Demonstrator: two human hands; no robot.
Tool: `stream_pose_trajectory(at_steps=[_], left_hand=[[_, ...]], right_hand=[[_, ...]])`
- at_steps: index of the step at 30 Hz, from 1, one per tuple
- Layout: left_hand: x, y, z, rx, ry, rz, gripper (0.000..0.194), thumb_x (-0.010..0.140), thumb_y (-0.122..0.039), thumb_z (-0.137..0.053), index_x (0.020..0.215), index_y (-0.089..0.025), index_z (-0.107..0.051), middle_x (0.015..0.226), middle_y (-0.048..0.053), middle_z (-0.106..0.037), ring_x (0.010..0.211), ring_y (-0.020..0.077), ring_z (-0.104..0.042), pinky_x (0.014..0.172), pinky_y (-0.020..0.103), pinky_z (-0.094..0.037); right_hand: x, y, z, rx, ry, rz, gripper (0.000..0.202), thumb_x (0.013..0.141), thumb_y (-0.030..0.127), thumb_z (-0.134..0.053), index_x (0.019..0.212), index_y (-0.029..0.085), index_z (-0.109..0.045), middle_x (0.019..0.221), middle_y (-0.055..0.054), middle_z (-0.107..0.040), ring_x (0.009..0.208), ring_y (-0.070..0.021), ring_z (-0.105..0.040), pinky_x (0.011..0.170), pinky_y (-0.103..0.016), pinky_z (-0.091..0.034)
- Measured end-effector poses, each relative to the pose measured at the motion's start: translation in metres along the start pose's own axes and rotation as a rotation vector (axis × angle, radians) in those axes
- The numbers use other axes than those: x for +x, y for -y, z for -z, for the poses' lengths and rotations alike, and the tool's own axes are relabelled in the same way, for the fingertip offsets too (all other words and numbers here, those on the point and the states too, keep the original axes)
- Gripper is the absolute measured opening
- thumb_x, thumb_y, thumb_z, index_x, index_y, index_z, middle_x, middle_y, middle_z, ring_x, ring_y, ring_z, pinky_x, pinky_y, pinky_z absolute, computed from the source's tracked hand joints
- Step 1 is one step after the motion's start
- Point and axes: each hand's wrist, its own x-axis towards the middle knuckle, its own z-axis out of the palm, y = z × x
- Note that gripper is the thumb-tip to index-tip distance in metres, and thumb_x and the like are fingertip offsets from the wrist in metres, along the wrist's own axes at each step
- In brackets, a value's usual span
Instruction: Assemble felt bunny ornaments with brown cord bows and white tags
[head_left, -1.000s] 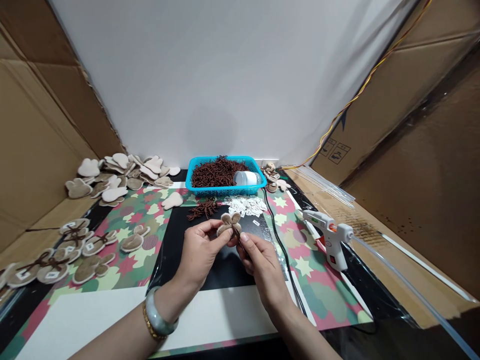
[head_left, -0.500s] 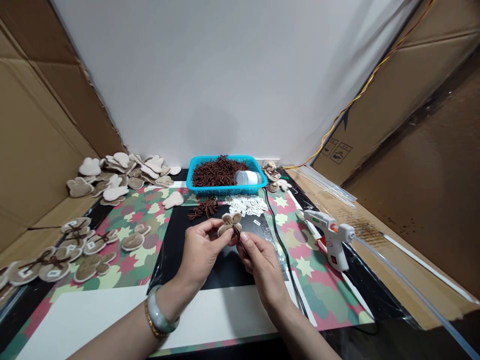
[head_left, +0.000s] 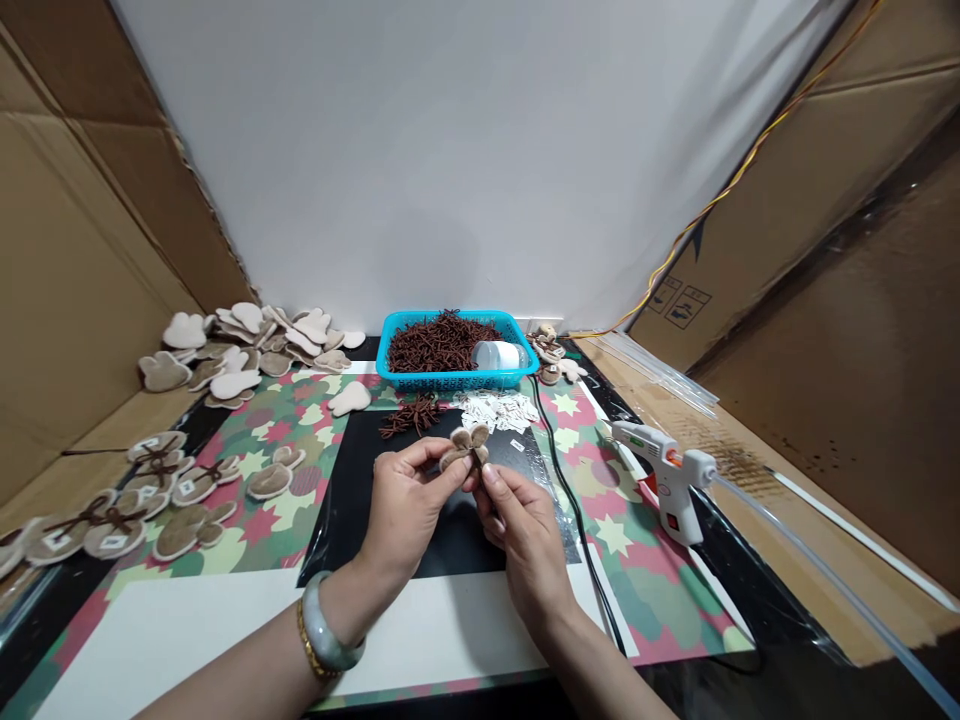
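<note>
Over the black mat [head_left: 352,545], both my hands meet at a small brown plush fabric piece [head_left: 471,440] with rounded lobes and pale edges. My left hand [head_left: 405,510] pinches its left and lower side between thumb and fingers. Close against its lower right edge, my right hand [head_left: 525,525] is closed, thumb over the bent fingers, at a dark brown cord that shows only in part. The fingers hide the lower part of the piece. Just beyond lie a small heap of brown cords [head_left: 411,415] and a pile of white labels [head_left: 496,410].
A blue basket [head_left: 457,380] at the back holds brown cords and a white cup [head_left: 495,355]. Rabbit-shaped fabric pieces [head_left: 236,385] are heaped back left; several with bows and labels [head_left: 112,535] lie front left. To the right stands a glue gun [head_left: 667,470], with a black cable [head_left: 562,480] nearer.
The plush piece has tilted slightly, its lobes now closer together between my fingers. My hands keep their grip, and the whole view has shifted a little.
</note>
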Motion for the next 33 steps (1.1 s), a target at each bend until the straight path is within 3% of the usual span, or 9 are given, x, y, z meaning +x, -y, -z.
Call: stream_pose_trajectory(at_steps=[7, 10, 13, 18, 21, 24, 27, 31, 33], left_hand=[[0.005, 0.000, 0.001, -0.071, -0.035, 0.074, 0.022, 0.072, -0.030, -0.080, 0.089, -0.015, -0.075, 0.088, 0.005, -0.076, 0.080, 0.0179, -0.068, 0.075, 0.026, -0.054], [0.009, -0.005, 0.003, -0.113, -0.007, 0.148, 0.038, 0.071, -0.030, -0.081, 0.104, -0.015, -0.070, 0.097, 0.008, -0.076, 0.080, 0.0179, -0.069, 0.065, 0.024, -0.053], [0.012, -0.010, 0.006, -0.094, 0.019, 0.176, 0.044, 0.069, -0.031, -0.083, 0.106, -0.016, -0.065, 0.096, 0.008, -0.076, 0.079, 0.0173, -0.070, 0.060, 0.021, -0.050], [0.017, -0.010, 0.011, -0.003, 0.058, 0.182, 0.038, 0.065, -0.032, -0.084, 0.093, -0.016, -0.065, 0.081, 0.004, -0.074, 0.066, 0.0133, -0.062, 0.052, 0.019, -0.041], [0.020, -0.008, 0.011, 0.065, 0.108, 0.218, 0.037, 0.068, -0.037, -0.081, 0.096, -0.015, -0.070, 0.082, 0.005, -0.072, 0.065, 0.0131, -0.059, 0.052, 0.020, -0.037], [0.020, -0.004, 0.009, 0.104, 0.158, 0.236, 0.037, 0.072, -0.041, -0.077, 0.098, -0.015, -0.072, 0.086, 0.006, -0.072, 0.072, 0.0145, -0.059, 0.059, 0.022, -0.039], [0.018, 0.000, 0.006, 0.162, 0.159, 0.247, 0.033, 0.073, -0.043, -0.076, 0.090, -0.014, -0.073, 0.084, 0.006, -0.071, 0.073, 0.0150, -0.058, 0.063, 0.023, -0.040], [0.014, 0.000, 0.001, 0.228, 0.095, 0.214, 0.028, 0.073, -0.041, -0.075, 0.080, -0.014, -0.072, 0.076, 0.005, -0.067, 0.068, 0.0140, -0.056, 0.060, 0.023, -0.038], [0.011, -0.002, -0.002, 0.240, 0.093, 0.189, 0.028, 0.074, -0.041, -0.074, 0.078, -0.014, -0.071, 0.074, 0.004, -0.066, 0.065, 0.0134, -0.055, 0.058, 0.023, -0.038]], right_hand=[[-0.003, 0.007, 0.005, -0.078, 0.024, 0.007, 0.041, 0.092, 0.054, -0.054, 0.081, 0.016, -0.062, 0.058, 0.006, -0.034, 0.048, -0.0076, -0.022, 0.044, -0.023, -0.014], [-0.007, 0.024, 0.020, -0.464, 0.032, 0.165, 0.035, 0.096, 0.048, -0.050, 0.087, 0.018, -0.066, 0.067, 0.001, -0.048, 0.058, -0.0123, -0.042, 0.052, -0.025, -0.031], [-0.012, 0.036, 0.045, -0.938, 0.017, 0.311, 0.026, 0.095, 0.041, -0.054, 0.089, 0.019, -0.066, 0.083, -0.005, -0.059, 0.076, -0.0195, -0.056, 0.067, -0.030, -0.042], [-0.023, 0.030, 0.099, -1.459, -0.143, 0.386, 0.027, 0.098, 0.036, -0.043, 0.102, 0.019, -0.063, 0.097, -0.010, -0.063, 0.077, -0.0244, -0.063, 0.063, -0.034, -0.046], [-0.029, 0.016, 0.126, -1.646, -0.229, 0.409, 0.027, 0.098, 0.030, -0.038, 0.103, 0.018, -0.062, 0.097, -0.011, -0.063, 0.075, -0.0255, -0.064, 0.058, -0.035, -0.046], [-0.033, 0.006, 0.138, -1.665, -0.239, 0.463, 0.028, 0.097, 0.027, -0.040, 0.110, 0.015, -0.061, 0.099, -0.014, -0.062, 0.084, -0.0284, -0.063, 0.065, -0.038, -0.050], [-0.036, 0.009, 0.133, -1.575, -0.237, 0.533, 0.028, 0.095, 0.028, -0.044, 0.109, 0.013, -0.063, 0.100, -0.015, -0.061, 0.093, -0.0317, -0.060, 0.076, -0.045, -0.051], [-0.034, 0.030, 0.101, -1.214, -0.190, 0.571, 0.028, 0.096, 0.031, -0.048, 0.114, 0.017, -0.063, 0.106, -0.014, -0.065, 0.100, -0.0295, -0.060, 0.085, -0.046, -0.050], [-0.029, 0.039, 0.078, -0.956, -0.081, 0.453, 0.030, 0.096, 0.035, -0.053, 0.120, 0.019, -0.062, 0.108, -0.011, -0.068, 0.097, -0.0255, -0.063, 0.084, -0.041, -0.052]])
